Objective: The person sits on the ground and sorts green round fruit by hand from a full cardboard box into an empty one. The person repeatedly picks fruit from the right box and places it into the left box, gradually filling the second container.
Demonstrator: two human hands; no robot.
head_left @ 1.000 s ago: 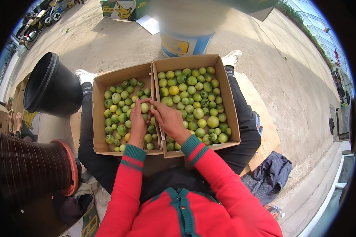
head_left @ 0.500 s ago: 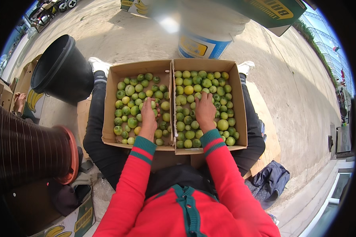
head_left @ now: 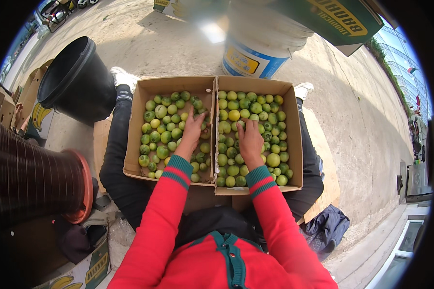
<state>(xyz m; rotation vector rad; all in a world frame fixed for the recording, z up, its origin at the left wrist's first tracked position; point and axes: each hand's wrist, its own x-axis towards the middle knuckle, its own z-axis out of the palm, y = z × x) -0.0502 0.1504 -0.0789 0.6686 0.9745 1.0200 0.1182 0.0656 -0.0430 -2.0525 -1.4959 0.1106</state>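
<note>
Two cardboard boxes stand side by side between my legs, a left box (head_left: 129, 144) and a right box (head_left: 298, 144). Both hold many small round green tomatoes (head_left: 162, 152), a few of them yellowish. My left hand (head_left: 192, 134) reaches into the left box near the shared middle walls. Its fingers are spread among tomatoes, with some tips hidden. Over the right box, my right hand (head_left: 250, 142) has its fingers bent down into the closely packed tomatoes (head_left: 273, 160). Whatever lies under those fingertips is hidden.
A black bucket (head_left: 67, 86) leans at the left beyond my foot. Behind the boxes stands a white bucket (head_left: 255, 55), with a green carton (head_left: 340, 21) above it. Stacked brown containers (head_left: 33, 168) crowd the near left. Dark cloth (head_left: 328, 226) lies at the right.
My left hand has moved farther away and rightward within the left box, its fingers spreading. The right hand stays over nearly the same tomatoes. The whole view has shifted slightly.
</note>
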